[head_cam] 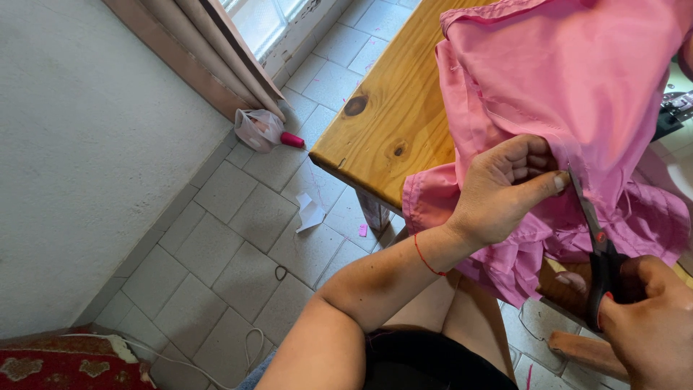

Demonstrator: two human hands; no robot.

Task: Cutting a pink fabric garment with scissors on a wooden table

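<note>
At about nine o'clock of the cut, your left hand (505, 191) is closed, pinching a fold of the thin pink fabric garment (570, 79) that drapes over the edge of the knotty varnished wooden desk (393, 108); keep that pinch taut so the cloth stays flat at the blades. At five o'clock, your right hand (650, 325) grips the black-handled metal scissors (595, 238), their tips meeting the cloth beside your thumb, so judge each snip short and clear of it.
</note>
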